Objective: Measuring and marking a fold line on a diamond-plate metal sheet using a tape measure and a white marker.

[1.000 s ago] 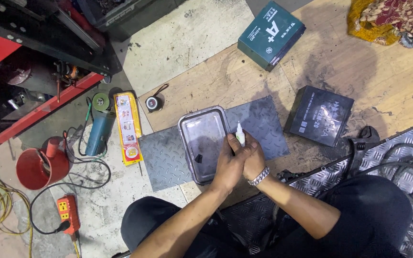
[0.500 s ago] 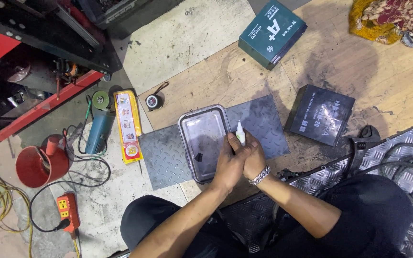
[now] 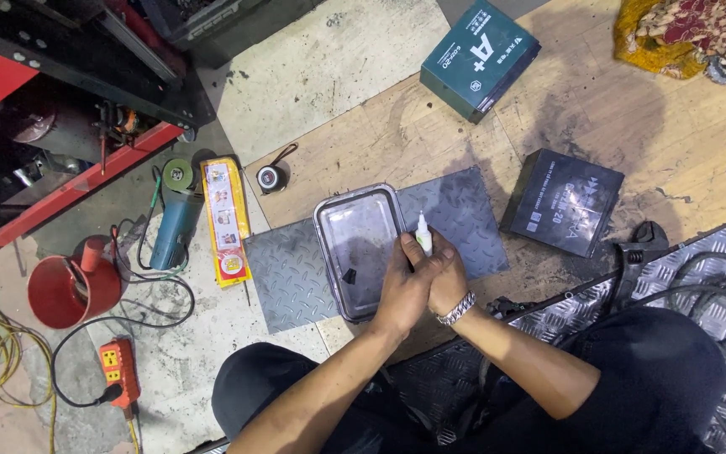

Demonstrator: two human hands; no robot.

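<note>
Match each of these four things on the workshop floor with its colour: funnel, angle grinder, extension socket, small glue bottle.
Things:
1. funnel
2. angle grinder
3. extension socket
4. small glue bottle

Colours:
A. white
B. orange
C. red
D. teal blue

Pairs: 1-C, 2-D, 3-B, 4-A

The small glue bottle sits between the left hand and right hand, beside the clear tray on the chequer plate.
</note>
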